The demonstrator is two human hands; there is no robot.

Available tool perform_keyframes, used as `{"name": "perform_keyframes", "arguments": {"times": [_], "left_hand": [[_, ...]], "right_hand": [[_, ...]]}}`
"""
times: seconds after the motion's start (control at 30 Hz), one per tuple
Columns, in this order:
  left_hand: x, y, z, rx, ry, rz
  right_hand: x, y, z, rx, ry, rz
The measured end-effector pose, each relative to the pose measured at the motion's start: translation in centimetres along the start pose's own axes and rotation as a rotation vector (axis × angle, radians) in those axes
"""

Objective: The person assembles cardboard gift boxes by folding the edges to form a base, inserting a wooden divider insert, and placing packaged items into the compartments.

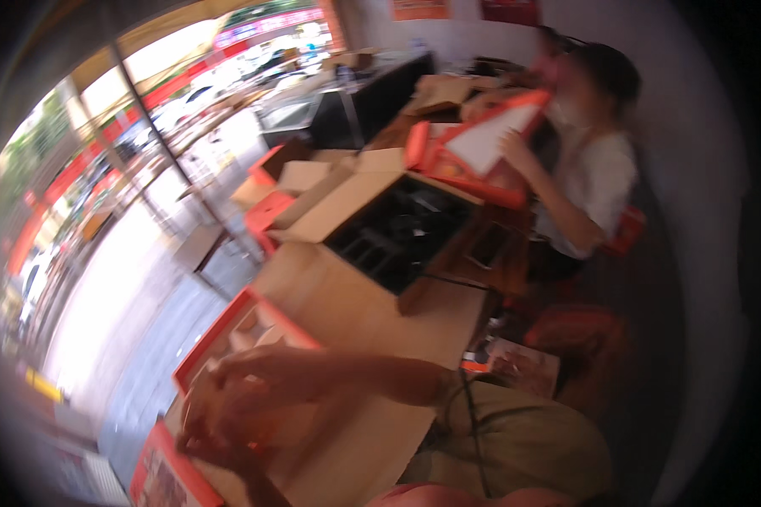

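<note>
Motion blurs both of my hands over the near left part of the table. My right hand reaches across from the right, beside an open red-rimmed box with pale rounded shapes inside. Close below it, my left hand comes up from the lower edge. The fingers of both hands are smeared, and I cannot make out what lies between them. Near my left hand is a red box part with a printed picture, cut by the lower edge.
A cardboard box with a black compartmented insert stands mid-table. Beyond it, a seated person holds an open red box with a white panel. A dark phone-like slab lies near them. A grey stool stands left of the table.
</note>
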State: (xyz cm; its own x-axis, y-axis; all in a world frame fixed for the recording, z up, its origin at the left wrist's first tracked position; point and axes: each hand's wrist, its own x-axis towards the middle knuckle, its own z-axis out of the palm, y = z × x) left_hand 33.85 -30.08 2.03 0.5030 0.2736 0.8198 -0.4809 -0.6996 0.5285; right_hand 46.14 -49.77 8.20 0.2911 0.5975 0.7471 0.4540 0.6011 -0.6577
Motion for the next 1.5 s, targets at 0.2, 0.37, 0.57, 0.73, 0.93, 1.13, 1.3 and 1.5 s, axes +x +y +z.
{"name": "perform_keyframes", "arguments": {"times": [0.2,0.37,0.57,0.73,0.93,1.13,1.3,1.5], "left_hand": [[1.4,1.8,-0.4,-0.064,0.035,-0.029],[1.8,2.2,-1.4,-0.120,0.019,-0.046],[1.3,3.3,-1.6,-0.159,-0.045,-0.055],[1.4,2.5,-1.5,-0.084,-0.122,0.079],[1.9,2.6,-1.5,-0.070,-0.148,0.137],[2.6,4.4,-0.8,-0.061,-0.130,0.059],[2.3,5.5,-0.7,-0.001,-0.151,-0.040],[1.9,5.5,-1.0,0.147,-0.209,0.070]], "right_hand": [[0.2,0.3,0.0,-0.261,-0.099,0.059],[0.1,-1.4,0.2,-0.270,-0.084,0.114],[0.3,-2.5,-0.4,-0.398,-0.091,0.052],[0.2,-1.9,-0.6,-0.427,-0.025,-0.017],[0.4,-2.7,-0.9,-0.441,-0.047,0.038],[0.5,-1.6,-0.5,-0.453,-0.087,-0.076],[0.3,-1.3,-0.3,-0.444,-0.087,-0.116],[0.0,-1.4,-0.3,-0.494,-0.092,-0.134]]}}
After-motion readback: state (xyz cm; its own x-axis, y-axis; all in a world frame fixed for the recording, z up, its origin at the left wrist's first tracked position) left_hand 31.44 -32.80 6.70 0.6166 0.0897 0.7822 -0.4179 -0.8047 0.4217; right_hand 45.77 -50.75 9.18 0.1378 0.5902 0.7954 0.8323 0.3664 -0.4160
